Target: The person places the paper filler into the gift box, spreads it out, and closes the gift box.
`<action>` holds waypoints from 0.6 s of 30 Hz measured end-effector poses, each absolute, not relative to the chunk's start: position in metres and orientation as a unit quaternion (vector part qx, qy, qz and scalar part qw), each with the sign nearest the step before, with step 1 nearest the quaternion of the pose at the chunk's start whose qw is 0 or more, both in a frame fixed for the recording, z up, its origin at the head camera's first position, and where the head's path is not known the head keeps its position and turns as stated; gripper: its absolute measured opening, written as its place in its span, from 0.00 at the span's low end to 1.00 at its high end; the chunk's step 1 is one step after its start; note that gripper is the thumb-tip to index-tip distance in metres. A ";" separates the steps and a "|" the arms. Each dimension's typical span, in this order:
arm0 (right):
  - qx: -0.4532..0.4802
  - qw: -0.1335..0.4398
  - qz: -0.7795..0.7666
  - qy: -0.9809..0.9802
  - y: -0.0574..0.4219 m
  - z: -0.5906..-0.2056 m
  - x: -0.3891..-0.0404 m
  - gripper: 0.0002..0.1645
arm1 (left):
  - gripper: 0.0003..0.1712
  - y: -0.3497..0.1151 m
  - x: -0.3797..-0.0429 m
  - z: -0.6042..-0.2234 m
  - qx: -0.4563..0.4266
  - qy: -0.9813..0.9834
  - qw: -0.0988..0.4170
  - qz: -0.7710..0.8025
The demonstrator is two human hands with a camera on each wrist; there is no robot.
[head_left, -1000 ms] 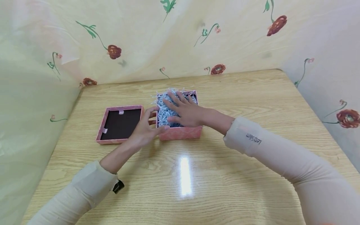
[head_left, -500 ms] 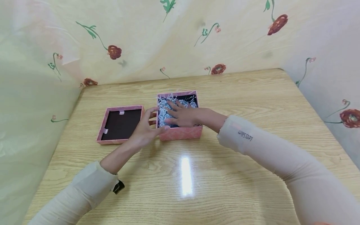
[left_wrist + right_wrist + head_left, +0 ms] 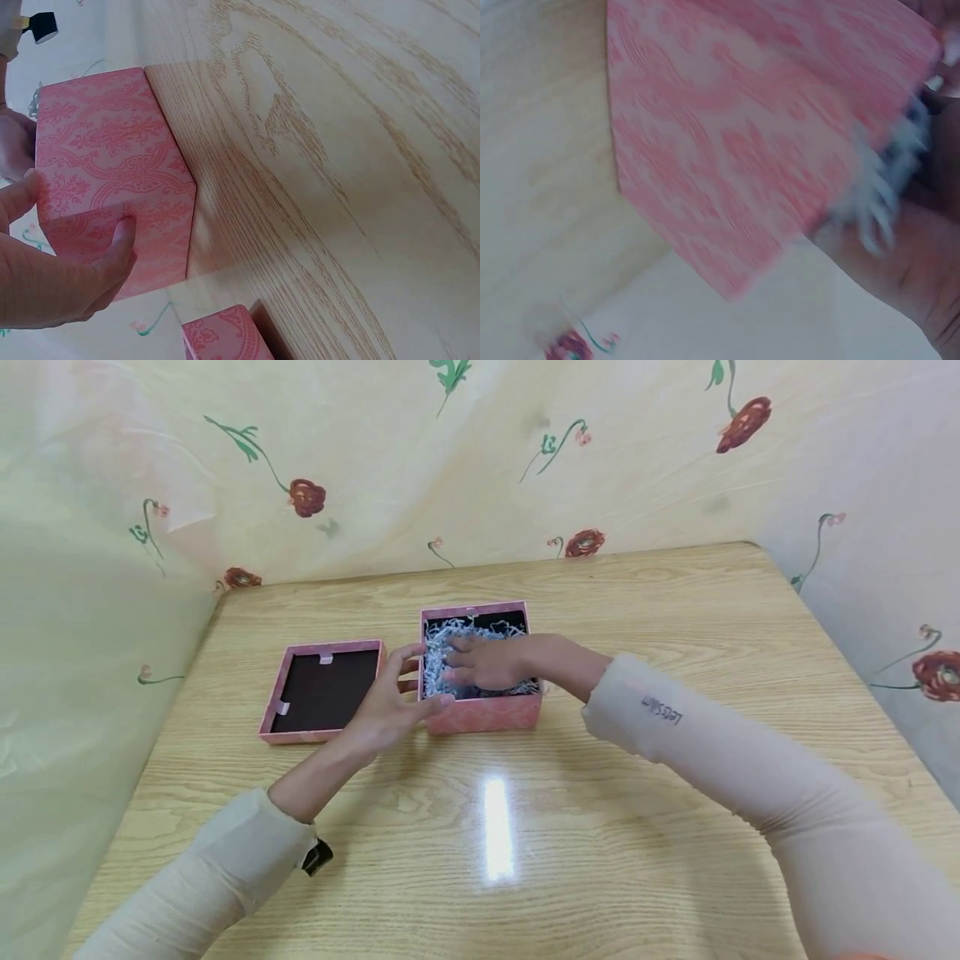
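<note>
A pink patterned box (image 3: 483,715) stands on the table with its top uncovered. Pale blue shredded paper (image 3: 437,664) lies inside it, below the rim, against a dark inner lining. My left hand (image 3: 386,706) holds the box at its left side, thumb near the front corner; the left wrist view shows fingers against the patterned wall (image 3: 112,150). My right hand (image 3: 495,662) is down inside the box, palm down, its spread fingers pressing on the shreds. In the blurred right wrist view, some shreds (image 3: 877,195) show at the rim beside that hand.
Left of the box lies a pink lid (image 3: 326,689), dark inside facing up, with small whitish tabs, close to my left forearm. The wooden table (image 3: 637,610) meets a flower-patterned cloth (image 3: 480,468) at the back and sides.
My right hand has pushed lower into the box. The shredded paper, which bulged above the back rim, has sunk inside and bares more dark lining. The left hand stays put.
</note>
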State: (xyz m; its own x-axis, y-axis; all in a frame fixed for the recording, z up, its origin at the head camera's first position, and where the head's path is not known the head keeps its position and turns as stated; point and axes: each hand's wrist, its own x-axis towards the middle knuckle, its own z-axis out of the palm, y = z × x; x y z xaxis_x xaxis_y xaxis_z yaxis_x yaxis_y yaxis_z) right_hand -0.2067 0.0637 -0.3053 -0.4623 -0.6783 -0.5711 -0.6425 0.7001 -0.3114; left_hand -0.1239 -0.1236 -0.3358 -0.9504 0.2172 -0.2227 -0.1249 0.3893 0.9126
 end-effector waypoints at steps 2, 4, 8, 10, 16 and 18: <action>-0.389 0.327 -0.030 0.861 0.069 -0.295 -0.204 0.37 | 0.45 -0.124 -0.124 -0.336 0.030 0.819 0.155 0.552; -0.391 0.309 -0.047 0.865 0.076 -0.285 -0.201 0.37 | 0.45 -0.123 -0.124 -0.336 0.033 0.818 0.155 0.554; -0.386 0.277 -0.086 0.876 0.090 -0.267 -0.198 0.40 | 0.45 -0.123 -0.124 -0.337 0.035 0.816 0.153 0.556; -0.387 0.264 -0.090 0.879 0.097 -0.260 -0.197 0.43 | 0.45 -0.123 -0.124 -0.337 0.034 0.816 0.152 0.557; -0.381 0.252 -0.063 0.887 0.111 -0.253 -0.197 0.55 | 0.45 -0.123 -0.123 -0.337 0.033 0.817 0.149 0.556; -0.384 0.247 -0.057 0.888 0.114 -0.258 -0.197 0.56 | 0.45 -0.123 -0.123 -0.337 0.032 0.817 0.149 0.556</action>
